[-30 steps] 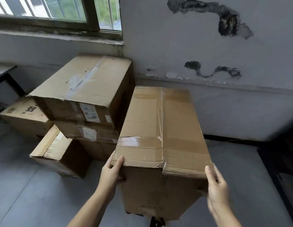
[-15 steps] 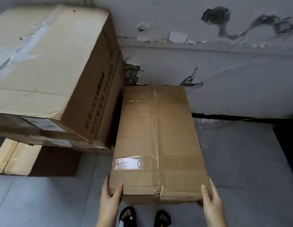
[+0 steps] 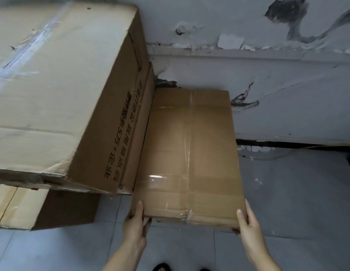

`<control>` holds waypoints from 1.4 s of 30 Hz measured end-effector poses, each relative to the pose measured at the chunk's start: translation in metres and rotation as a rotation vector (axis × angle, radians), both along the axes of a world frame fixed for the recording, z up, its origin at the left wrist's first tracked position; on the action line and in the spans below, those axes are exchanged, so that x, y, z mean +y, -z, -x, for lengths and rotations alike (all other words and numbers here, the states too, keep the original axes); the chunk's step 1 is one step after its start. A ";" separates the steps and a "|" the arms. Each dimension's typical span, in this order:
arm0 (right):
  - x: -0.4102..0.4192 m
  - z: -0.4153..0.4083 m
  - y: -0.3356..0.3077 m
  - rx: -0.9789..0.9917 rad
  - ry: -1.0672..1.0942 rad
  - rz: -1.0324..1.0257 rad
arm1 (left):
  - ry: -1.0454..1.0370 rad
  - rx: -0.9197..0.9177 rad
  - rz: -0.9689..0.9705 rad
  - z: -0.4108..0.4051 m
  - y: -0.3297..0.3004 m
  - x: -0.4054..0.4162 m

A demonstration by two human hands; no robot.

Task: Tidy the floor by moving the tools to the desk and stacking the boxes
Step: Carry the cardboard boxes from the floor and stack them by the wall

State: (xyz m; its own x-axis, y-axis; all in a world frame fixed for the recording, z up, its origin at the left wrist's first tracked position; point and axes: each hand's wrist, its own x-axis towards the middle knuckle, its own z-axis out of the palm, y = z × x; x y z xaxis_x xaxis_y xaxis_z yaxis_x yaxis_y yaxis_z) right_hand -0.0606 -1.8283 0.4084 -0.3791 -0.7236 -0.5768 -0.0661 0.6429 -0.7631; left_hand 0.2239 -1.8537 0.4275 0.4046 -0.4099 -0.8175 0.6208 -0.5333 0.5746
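A long taped cardboard box [image 3: 189, 153] lies low at floor level, its far end against the wall and its left side tight to the box stack. My left hand [image 3: 136, 222] holds its near-left corner, with a finger up the side and the thumb at the front. My right hand [image 3: 246, 223] grips the near-right corner, its thumb on top and its fingers along the side. No tools are in view.
A large cardboard box [image 3: 53, 85] tops a stack on the left, with a printed box [image 3: 135, 133] under it and a smaller box [image 3: 19, 206] on the floor in front. A peeling wall [image 3: 268, 94] is close ahead. Grey tiled floor [image 3: 297, 192] lies to the right. A sandal [image 3: 160, 267] shows below.
The box has come down from waist height to the floor beside the stack. I have bent lower and closer, and both hands have stayed at its near corners.
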 end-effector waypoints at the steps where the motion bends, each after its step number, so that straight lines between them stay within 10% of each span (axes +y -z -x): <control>1: -0.004 -0.003 0.000 -0.008 -0.005 0.011 | -0.005 -0.019 0.020 -0.002 -0.001 -0.009; 28: 0.004 -0.003 -0.015 0.051 -0.163 -0.013 | 0.299 -0.036 -0.064 -0.013 -0.016 0.003; 42: 0.063 0.004 -0.282 0.103 -0.670 0.383 | 0.985 -0.563 0.474 0.007 -0.267 0.104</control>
